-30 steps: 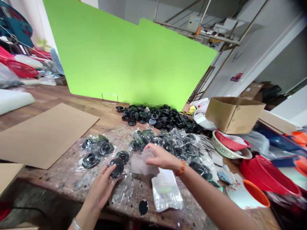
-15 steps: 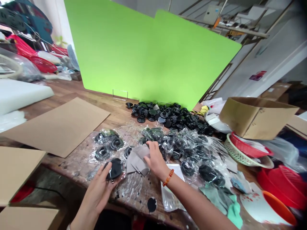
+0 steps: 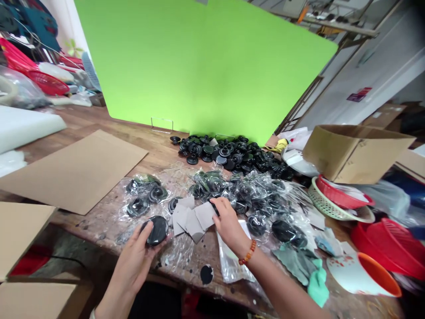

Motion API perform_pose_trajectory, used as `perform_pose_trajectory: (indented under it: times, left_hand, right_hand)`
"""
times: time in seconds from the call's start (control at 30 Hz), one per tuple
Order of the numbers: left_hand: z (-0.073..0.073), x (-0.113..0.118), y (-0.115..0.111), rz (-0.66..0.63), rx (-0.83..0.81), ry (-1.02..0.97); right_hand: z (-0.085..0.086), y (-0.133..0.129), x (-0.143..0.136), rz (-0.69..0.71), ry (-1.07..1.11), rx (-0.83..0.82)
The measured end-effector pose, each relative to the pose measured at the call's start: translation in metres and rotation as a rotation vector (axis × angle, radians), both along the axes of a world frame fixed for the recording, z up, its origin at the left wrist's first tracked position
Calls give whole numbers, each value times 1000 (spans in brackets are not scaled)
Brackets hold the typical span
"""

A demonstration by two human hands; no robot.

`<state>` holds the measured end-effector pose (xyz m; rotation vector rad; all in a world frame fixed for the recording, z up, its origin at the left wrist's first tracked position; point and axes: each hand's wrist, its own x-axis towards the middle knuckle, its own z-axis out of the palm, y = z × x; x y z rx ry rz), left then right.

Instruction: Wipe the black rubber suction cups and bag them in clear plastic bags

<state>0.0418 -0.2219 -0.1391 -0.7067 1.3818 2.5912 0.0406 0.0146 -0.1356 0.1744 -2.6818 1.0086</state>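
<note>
My left hand (image 3: 134, 252) grips a round black plastic part (image 3: 157, 231), its flat face up, with what looks like clear film around it. To its right, a loose fan of grey cards (image 3: 191, 219) lies on the worktable. My right hand (image 3: 230, 226), wearing an orange bead bracelet (image 3: 248, 252), is at the right edge of these cards with its fingers curled in. A dark edge shows at its fingertips; what it grips is mostly hidden. Black parts in clear bags (image 3: 245, 190) are heaped just beyond, and a few bagged ones (image 3: 146, 195) lie farther left.
Unbagged black parts (image 3: 226, 155) are piled before a green board (image 3: 199, 66). Clear plastic bags (image 3: 229, 261) lie near the front edge. Cardboard sheets (image 3: 76, 173) cover the left. A carton (image 3: 355, 153), baskets (image 3: 327, 206), teal gloves (image 3: 299, 266) and an orange-lined container (image 3: 361, 274) stand right.
My right hand has shifted right across the grey cards, which now lie more spread out. My left hand still holds the black part. The view has tipped slightly downward.
</note>
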Motion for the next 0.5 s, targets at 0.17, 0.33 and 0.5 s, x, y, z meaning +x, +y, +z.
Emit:
perform_pose_trajectory:
  times: [0.17,0.33,0.5]
  left_hand:
    - [8,6,8,-30,22,-5]
    - [17,16,25,-252,144,35]
    - [11,13,21,-184,52,-48]
  right_hand:
    - [20,4,9,-54,-44,-352]
    - [37,-25,15,75,-207,-691]
    - [21,-42,21,143,-52,-250]
